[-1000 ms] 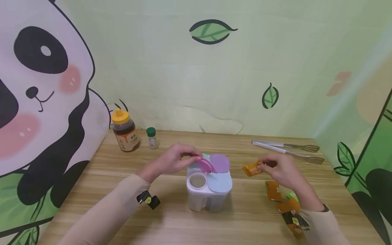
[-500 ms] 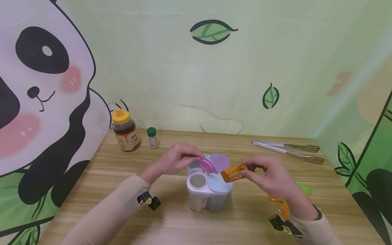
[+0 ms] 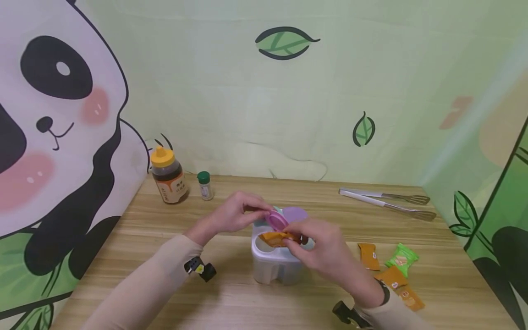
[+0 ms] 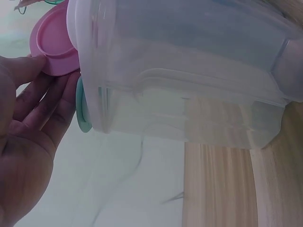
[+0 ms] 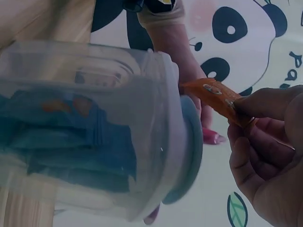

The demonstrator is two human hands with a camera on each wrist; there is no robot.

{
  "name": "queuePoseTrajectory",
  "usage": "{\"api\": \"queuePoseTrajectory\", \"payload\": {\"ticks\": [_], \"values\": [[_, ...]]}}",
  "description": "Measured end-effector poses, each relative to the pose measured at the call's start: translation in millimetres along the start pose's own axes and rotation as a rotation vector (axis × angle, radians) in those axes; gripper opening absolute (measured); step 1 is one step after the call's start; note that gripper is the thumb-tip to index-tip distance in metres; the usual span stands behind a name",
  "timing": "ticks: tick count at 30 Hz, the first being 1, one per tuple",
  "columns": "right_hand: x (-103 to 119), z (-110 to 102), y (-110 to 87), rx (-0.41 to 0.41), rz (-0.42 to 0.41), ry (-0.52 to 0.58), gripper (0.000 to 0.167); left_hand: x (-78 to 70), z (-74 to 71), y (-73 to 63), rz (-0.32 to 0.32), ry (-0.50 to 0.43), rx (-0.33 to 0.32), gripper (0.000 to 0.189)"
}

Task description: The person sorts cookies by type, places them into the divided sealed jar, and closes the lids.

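Observation:
A clear storage box (image 3: 270, 270) with a white top and pastel flip lids stands mid-table. My left hand (image 3: 237, 214) pinches its raised pink lid (image 3: 277, 221), also seen in the left wrist view, beside a mint-green lid (image 4: 83, 106). Below that pink lid is a round opening. Between thumb and fingers, my right hand (image 3: 321, 243) holds an orange snack packet (image 3: 272, 238) slanting over the opening and partly covering it. In the right wrist view, blue packets (image 5: 71, 142) show through the box wall, under the closed light-blue lid (image 5: 189, 146).
Right of the box lie several orange packets (image 3: 368, 256) and a green packet (image 3: 403, 259). Metal tongs (image 3: 385, 202) rest at the back right. A yellow-capped syrup bottle (image 3: 169, 178) and a small green-capped shaker (image 3: 205, 186) stand at the back left, near the printed wall.
My right hand has carried the orange packet leftward, from right of the box to over the round opening. My left hand has stayed on the pink lid.

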State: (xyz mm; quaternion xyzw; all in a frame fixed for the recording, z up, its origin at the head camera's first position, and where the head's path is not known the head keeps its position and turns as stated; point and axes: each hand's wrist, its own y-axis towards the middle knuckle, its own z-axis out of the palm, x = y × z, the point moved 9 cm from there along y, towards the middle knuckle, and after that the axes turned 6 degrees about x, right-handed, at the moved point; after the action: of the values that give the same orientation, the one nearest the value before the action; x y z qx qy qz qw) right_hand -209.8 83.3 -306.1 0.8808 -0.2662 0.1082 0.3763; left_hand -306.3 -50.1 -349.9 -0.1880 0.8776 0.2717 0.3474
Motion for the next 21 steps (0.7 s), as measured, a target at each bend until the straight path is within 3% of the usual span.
{"api": "queuePoseTrajectory", "payload": {"ticks": [9, 21], "values": [[17, 18, 1.9, -0.044, -0.118, -0.165, 0.027, 0.9, -0.3, -0.5, 0.007, -0.014, -0.004, 0.018], [20, 41, 9.3, 0.039, -0.054, -0.367, 0.015, 0.6, -0.1, -0.1, 0.005, -0.002, -0.010, 0.018]]}}
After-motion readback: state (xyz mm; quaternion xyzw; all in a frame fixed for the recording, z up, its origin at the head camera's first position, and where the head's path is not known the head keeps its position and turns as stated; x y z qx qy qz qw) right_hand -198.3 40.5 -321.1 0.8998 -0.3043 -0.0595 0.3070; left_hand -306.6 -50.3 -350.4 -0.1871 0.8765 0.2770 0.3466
